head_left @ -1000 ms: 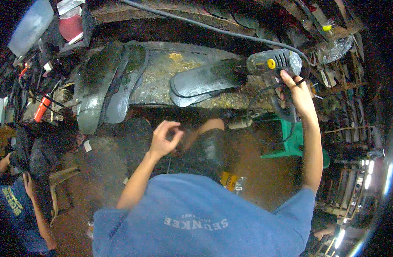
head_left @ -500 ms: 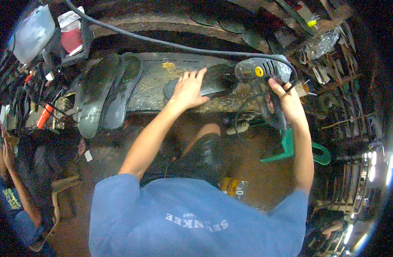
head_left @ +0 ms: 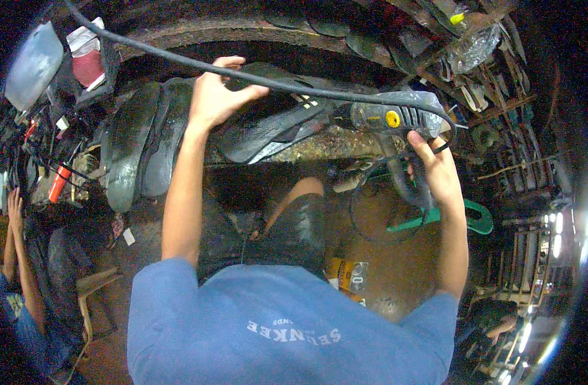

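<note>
My right hand [head_left: 430, 157] grips a grey corded electric drill [head_left: 380, 117] at its rear and handle. The drill has a yellow round cap and clear plastic about its back; its dark front end points left. Close to that end, dark shoe soles [head_left: 259, 138] overlap at a tilt on the worn bench [head_left: 336, 146]. My left hand [head_left: 214, 99] is raised over the bench left of these soles, thumb and fingers apart. The drill's thick cable [head_left: 287, 92] crosses in front of this hand. Whether the fingers touch the dark sole behind the cable is unclear.
Larger dark soles [head_left: 130, 147] lie at the bench's left. Beyond them are an orange-red tool [head_left: 60, 183] and clutter. A green plastic stool [head_left: 477, 217] stands low at the right. At far left, another person's hands [head_left: 15, 208] show. Racks [head_left: 518, 173] line the right side.
My left hand has lifted off the sole and moved left and farther away. The soles by the drill now lie tilted and fanned apart. My right hand still holds the drill.
</note>
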A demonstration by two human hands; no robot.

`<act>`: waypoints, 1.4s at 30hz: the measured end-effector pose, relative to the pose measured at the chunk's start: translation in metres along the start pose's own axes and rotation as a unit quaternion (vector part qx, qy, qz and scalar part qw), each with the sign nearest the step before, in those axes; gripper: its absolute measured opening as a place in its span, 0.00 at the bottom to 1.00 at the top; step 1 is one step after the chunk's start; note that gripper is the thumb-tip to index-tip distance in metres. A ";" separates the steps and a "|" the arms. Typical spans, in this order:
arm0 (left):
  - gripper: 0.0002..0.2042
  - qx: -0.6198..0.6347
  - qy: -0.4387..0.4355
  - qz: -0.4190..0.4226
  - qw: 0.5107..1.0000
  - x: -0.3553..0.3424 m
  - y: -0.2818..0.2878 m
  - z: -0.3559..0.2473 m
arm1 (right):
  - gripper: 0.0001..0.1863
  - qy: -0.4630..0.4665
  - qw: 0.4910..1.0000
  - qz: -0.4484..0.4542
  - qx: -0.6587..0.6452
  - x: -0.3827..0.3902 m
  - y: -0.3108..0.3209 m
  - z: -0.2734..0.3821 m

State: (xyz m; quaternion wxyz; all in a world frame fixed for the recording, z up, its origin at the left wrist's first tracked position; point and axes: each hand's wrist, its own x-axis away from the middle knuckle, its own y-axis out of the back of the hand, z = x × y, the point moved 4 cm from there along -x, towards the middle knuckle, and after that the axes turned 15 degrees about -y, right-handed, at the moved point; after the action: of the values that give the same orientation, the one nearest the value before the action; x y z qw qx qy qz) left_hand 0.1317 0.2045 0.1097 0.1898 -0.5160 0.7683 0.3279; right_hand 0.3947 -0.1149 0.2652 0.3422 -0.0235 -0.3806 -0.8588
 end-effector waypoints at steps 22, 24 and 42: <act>0.50 0.608 0.208 -0.096 0.760 0.201 0.068 -0.055 | 0.18 0.003 1.000 0.011 0.020 -0.030 -0.042 0.036; 0.49 0.597 0.205 -0.100 0.769 0.210 0.071 -0.055 | 0.18 0.022 1.000 0.014 0.011 -0.037 -0.044 0.037; 0.51 0.501 0.203 -0.099 0.836 0.242 0.083 -0.079 | 0.19 0.037 0.997 0.070 0.010 -0.064 -0.086 0.053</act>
State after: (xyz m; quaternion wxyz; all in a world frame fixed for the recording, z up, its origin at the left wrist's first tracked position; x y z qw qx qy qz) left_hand -0.0364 0.0086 0.0396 0.2939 -0.4783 0.7938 -0.2341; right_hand 0.3795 -0.0023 0.2283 0.4151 -0.0148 -0.3736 -0.8294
